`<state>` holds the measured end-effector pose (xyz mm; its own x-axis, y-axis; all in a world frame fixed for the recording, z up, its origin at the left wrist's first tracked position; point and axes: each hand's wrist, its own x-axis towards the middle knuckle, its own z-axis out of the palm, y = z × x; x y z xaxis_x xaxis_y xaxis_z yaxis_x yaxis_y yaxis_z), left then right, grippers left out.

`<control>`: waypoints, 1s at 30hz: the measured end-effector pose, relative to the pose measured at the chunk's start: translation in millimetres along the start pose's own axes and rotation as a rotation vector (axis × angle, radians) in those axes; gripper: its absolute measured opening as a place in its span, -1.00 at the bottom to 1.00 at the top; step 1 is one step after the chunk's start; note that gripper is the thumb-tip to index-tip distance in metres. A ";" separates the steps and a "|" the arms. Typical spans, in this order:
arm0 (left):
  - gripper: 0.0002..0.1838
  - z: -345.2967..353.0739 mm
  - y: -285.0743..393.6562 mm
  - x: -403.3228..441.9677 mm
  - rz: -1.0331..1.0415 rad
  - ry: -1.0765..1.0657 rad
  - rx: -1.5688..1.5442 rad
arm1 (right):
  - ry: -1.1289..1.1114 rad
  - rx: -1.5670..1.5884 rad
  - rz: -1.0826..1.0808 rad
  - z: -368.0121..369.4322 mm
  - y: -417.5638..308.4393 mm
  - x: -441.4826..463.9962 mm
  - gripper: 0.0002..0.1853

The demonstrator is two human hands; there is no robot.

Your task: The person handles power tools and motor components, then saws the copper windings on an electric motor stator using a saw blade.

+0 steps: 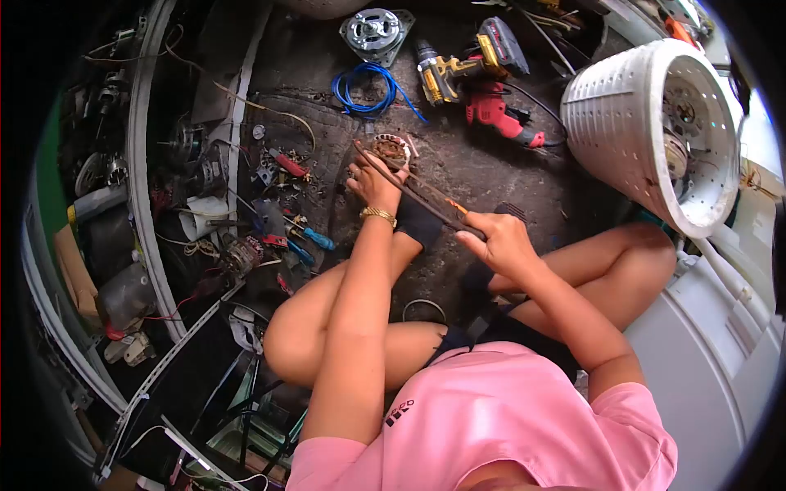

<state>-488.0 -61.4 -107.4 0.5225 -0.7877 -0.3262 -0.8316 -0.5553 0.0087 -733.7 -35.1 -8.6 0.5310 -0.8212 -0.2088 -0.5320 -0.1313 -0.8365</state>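
Note:
My left hand (378, 184), with a gold band at its wrist, is closed around the near side of a round motor part (391, 150) with a ring of copper-coloured windings. My right hand (501, 239) grips the near end of a long, thin dark rod (417, 199). The rod slants up and left across my left hand, and its far tip is beside the motor part. A thin stick with an orange section (455, 205) also runs from my right fingers toward the part; what it is I cannot make out.
Beyond my hands lie a blue wire coil (366, 92), a metal motor (375, 34), a yellow drill (442, 76) and a red power tool (494, 113). A white perforated drum (614, 110) stands right. Screwdrivers (318, 238) and loose parts lie left, beside a metal frame (144, 188).

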 end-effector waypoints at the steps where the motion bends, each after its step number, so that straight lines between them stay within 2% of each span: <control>1: 0.03 -0.3 0.8 3.9 0.021 0.032 -0.013 | -0.026 -0.008 0.001 0.5 5.1 13.7 -0.63; 2: 0.01 1.8 5.3 1.3 0.028 0.090 0.103 | 0.003 0.007 -0.018 13.0 14.6 29.5 -0.64; 3: -0.02 -1.3 6.3 4.4 -0.029 0.036 0.007 | 0.005 -0.010 -0.068 21.7 29.2 31.5 -0.64; 5: -0.06 5.0 11.2 7.1 -0.066 0.078 0.027 | 0.104 0.105 -0.211 47.1 64.1 24.6 -0.63; 6: -0.07 -18.5 21.7 -1.2 -0.123 -0.025 -0.031 | 0.064 0.064 -0.181 39.7 58.4 29.1 -0.63; 9: -0.10 -10.4 17.0 -2.8 -0.065 0.032 -0.001 | -0.051 -0.027 -0.082 3.0 21.9 16.4 -0.63; 13: 0.04 1.2 16.0 2.7 -0.086 0.078 0.007 | -0.045 -0.050 -0.068 -33.8 8.4 -8.4 -0.64; 14: 0.11 0.9 15.8 5.5 -0.122 -0.004 -0.001 | -0.042 -0.050 -0.071 -37.4 6.5 -10.7 -0.65; 17: 0.12 0.6 16.1 1.3 -0.059 0.086 -0.006 | -0.132 -0.090 -0.036 -31.5 5.2 15.7 -0.65; 19: 0.00 2.8 12.4 6.7 -0.113 0.084 -0.045 | -0.222 -0.143 0.009 -2.2 10.9 53.8 -0.63; 22: -0.17 -5.6 20.1 4.0 -0.166 0.079 -0.121 | 0.021 -0.027 -0.290 58.3 71.1 54.7 -0.61; 23: -0.18 -6.8 24.1 -1.6 -0.152 0.109 -0.149 | -0.043 -0.013 -0.208 45.8 55.4 49.6 -0.62; 25: -0.09 -5.5 19.8 -3.5 -0.111 0.058 -0.156 | -0.035 -0.064 -0.153 18.5 23.0 53.5 -0.58; 27: 0.13 1.3 16.5 0.7 -0.118 0.022 -0.121 | -0.043 -0.066 -0.125 -11.5 11.3 31.1 -0.58; 30: 0.11 13.3 15.1 3.7 -0.110 0.088 -0.078 | -0.098 -0.090 -0.120 -39.0 16.8 1.9 -0.58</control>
<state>-501.2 -69.2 -121.0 0.6270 -0.7393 -0.2455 -0.7531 -0.6559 0.0515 -767.4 -60.6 -3.3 0.6537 -0.7390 -0.1628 -0.5158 -0.2777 -0.8105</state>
